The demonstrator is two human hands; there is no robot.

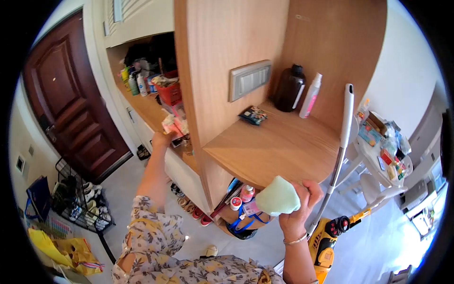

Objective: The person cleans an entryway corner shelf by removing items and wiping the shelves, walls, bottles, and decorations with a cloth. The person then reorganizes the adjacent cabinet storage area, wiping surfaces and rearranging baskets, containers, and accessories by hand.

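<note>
My right hand [302, 201], with a bangle at the wrist, grips a folded pale green cloth [278, 196] in front of the rounded edge of the wooden shelf [279, 149]. My left hand [162, 138] reaches into the cabinet niche on the left, its fingers closed on a pink and white packet [174, 125]. Behind that packet stands a red basket [169, 93] filled with small things. On the rounded shelf are a dark brown bottle [289, 89], a white and pink spray bottle [310, 97] and a small dark packet [253, 115].
A white pole [346, 116] leans beside the shelf's right edge, near a yellow and black machine [325, 246]. Bottles and a lanyard [243, 229] lie on the lower shelf. A shoe rack [82, 203] stands by the brown door [71, 90]. At right is a cluttered white table [373, 151].
</note>
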